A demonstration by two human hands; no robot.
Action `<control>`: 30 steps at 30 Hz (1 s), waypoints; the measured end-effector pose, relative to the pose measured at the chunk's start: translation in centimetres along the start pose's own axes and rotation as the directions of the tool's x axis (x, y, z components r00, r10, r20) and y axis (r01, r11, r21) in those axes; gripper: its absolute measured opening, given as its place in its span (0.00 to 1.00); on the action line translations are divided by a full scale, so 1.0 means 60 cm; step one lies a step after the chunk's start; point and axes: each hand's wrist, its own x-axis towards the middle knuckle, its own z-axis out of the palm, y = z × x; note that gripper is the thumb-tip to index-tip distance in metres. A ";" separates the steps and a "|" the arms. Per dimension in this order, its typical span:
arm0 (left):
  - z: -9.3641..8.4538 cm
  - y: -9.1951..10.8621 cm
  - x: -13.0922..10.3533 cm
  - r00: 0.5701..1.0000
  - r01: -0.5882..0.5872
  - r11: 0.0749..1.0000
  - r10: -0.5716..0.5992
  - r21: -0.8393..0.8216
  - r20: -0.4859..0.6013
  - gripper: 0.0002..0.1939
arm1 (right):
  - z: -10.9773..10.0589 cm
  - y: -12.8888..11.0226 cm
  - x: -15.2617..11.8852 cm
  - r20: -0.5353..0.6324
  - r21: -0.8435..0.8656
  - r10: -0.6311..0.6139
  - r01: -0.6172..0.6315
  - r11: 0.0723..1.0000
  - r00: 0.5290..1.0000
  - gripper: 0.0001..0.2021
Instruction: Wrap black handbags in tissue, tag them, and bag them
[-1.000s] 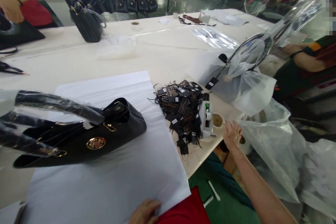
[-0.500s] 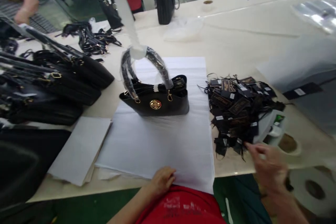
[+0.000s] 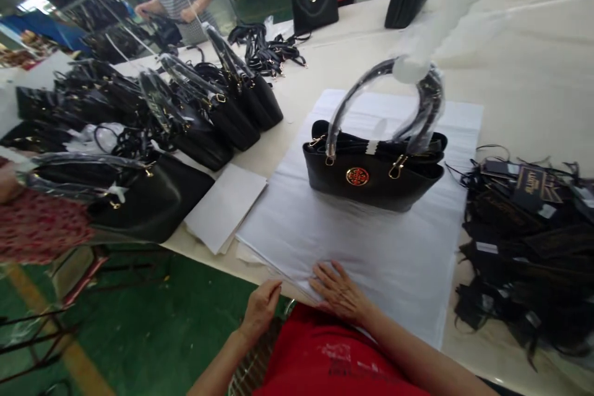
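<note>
A black handbag (image 3: 375, 179) with a round gold emblem stands upright on a stack of white paper sheets (image 3: 297, 223). Clear plastic wraps its raised handles, and a pale strip hangs in front of them. My right hand (image 3: 341, 294) lies flat on the near edge of the sheets, fingers spread, holding nothing. Just left of it, my left hand (image 3: 262, 306) is closed at the table's front edge. Whether anything is inside its fingers is hidden. Neither hand touches the handbag.
Black tags (image 3: 524, 241) with strings lie heaped on the right. White boards (image 3: 227, 204) are stacked to the left, beside several black handbags (image 3: 236, 117). Black straps (image 3: 266, 49) lie farther back. Co-workers stand across the table, and another person's arm (image 3: 7, 182) shows at far left.
My view has swung left. My right hand has moved from the tag pile to lie on the white sheets. My left hand has shifted left along the table edge.
</note>
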 end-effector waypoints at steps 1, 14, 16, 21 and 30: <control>0.002 -0.003 -0.006 1.000 -0.005 1.000 0.005 0.012 -0.012 0.14 | -0.001 0.002 0.000 -0.016 -0.003 0.000 0.000 1.000 1.000 0.24; 0.038 -0.024 0.021 0.963 -0.211 0.956 0.239 0.204 -0.125 0.15 | 0.006 -0.010 0.026 -0.240 0.089 0.163 -0.146 0.985 0.957 0.14; 0.041 -0.021 0.035 0.951 -0.239 0.935 0.280 0.262 -0.131 0.16 | 0.006 -0.014 0.033 -0.250 0.161 0.239 -0.203 0.966 0.938 0.13; 0.040 -0.009 0.079 0.946 -0.313 0.908 0.323 0.278 0.008 0.18 | 0.001 -0.018 0.043 -0.235 0.260 0.330 -0.268 0.928 0.914 0.11; 0.042 0.030 0.055 0.988 0.153 0.979 -0.153 -0.136 0.014 0.09 | 0.002 -0.010 0.045 -0.184 0.357 0.396 -0.314 0.880 0.900 0.12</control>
